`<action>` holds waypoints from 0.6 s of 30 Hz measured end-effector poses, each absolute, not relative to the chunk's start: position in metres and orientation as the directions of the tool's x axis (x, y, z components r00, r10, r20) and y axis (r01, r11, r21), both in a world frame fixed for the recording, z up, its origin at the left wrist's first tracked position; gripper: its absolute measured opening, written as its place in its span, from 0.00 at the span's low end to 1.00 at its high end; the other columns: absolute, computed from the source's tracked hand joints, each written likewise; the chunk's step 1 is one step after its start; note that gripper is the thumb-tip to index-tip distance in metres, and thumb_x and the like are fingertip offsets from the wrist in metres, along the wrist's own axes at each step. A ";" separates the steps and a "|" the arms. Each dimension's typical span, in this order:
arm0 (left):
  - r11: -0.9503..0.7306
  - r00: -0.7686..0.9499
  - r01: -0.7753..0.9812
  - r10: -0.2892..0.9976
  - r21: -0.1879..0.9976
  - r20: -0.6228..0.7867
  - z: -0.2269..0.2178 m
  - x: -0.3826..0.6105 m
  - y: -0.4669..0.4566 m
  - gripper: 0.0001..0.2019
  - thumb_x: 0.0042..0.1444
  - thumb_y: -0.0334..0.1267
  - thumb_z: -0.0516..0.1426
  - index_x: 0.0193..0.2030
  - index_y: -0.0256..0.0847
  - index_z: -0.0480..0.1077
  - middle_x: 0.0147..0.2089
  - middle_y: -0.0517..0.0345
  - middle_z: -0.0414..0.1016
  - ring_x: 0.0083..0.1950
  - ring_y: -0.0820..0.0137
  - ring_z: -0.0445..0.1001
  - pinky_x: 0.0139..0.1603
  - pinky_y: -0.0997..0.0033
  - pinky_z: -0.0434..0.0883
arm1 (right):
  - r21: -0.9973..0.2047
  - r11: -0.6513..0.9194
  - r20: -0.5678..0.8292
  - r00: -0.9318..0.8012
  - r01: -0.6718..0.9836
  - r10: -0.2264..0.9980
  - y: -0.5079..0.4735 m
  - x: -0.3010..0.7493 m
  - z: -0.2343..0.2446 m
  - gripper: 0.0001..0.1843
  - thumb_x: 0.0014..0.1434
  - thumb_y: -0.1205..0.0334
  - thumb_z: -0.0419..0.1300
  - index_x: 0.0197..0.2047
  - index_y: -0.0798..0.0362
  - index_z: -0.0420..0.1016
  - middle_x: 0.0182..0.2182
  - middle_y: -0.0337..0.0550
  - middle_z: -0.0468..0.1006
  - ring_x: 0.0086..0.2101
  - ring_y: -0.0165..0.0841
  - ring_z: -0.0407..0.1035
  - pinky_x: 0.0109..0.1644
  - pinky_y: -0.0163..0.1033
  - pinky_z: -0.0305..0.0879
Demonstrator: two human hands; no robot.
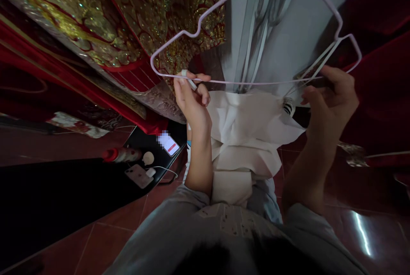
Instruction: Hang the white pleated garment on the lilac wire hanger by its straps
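A pale lilac clothes hanger (256, 83) is held up in front of me, its long bottom bar nearly level. My left hand (194, 100) is closed at the left part of that bar, and a narrow white strip (188, 79) crosses its fingers. Thin pale straps (322, 59) loop over the notch at the hanger's right end. My right hand (335, 91) pinches at these straps beside the bar. Below the hanger a white garment (250, 117) hangs in folds in front of my lap; where the straps join it is hard to make out.
Red and gold sequined garments (112, 19) hang at the left, dark red cloth (381, 104) at the right. A black bench (80, 198) bears a lit phone (170, 145), another phone (140, 176), a red-capped bottle (121, 154) and a white cable. Clear plastic covers hang ahead.
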State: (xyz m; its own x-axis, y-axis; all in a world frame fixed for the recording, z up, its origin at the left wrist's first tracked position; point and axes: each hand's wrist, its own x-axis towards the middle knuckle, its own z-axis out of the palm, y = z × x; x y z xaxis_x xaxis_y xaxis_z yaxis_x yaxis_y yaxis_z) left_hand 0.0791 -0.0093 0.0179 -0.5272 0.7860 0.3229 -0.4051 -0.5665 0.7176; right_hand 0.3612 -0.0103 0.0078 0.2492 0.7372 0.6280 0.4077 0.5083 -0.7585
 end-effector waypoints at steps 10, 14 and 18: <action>-0.541 -0.548 -0.466 0.798 0.700 0.252 0.023 0.077 -0.009 0.15 0.81 0.47 0.57 0.40 0.46 0.71 0.35 0.59 0.79 0.19 0.76 0.49 0.21 0.68 0.49 | -0.384 0.863 0.922 0.182 0.327 0.341 0.041 0.380 0.049 0.26 0.67 0.55 0.73 0.67 0.32 0.84 0.66 0.35 0.84 0.66 0.48 0.80 0.39 0.39 0.80; -0.484 -0.531 -0.463 0.822 0.743 0.204 0.026 0.079 -0.011 0.17 0.83 0.47 0.53 0.40 0.45 0.69 0.34 0.60 0.80 0.19 0.76 0.47 0.20 0.69 0.49 | -0.214 0.863 0.957 0.275 0.457 0.092 0.072 0.425 0.012 0.29 0.69 0.45 0.71 0.71 0.31 0.78 0.69 0.32 0.78 0.74 0.43 0.71 0.69 0.53 0.76; -0.458 -0.495 -0.479 0.846 0.749 0.200 0.022 0.079 -0.010 0.17 0.83 0.49 0.54 0.41 0.45 0.70 0.36 0.61 0.81 0.20 0.75 0.49 0.21 0.69 0.51 | -0.056 0.839 0.872 0.435 0.541 -0.223 0.056 0.404 -0.005 0.24 0.74 0.33 0.59 0.59 0.36 0.86 0.52 0.34 0.84 0.53 0.33 0.83 0.65 0.49 0.80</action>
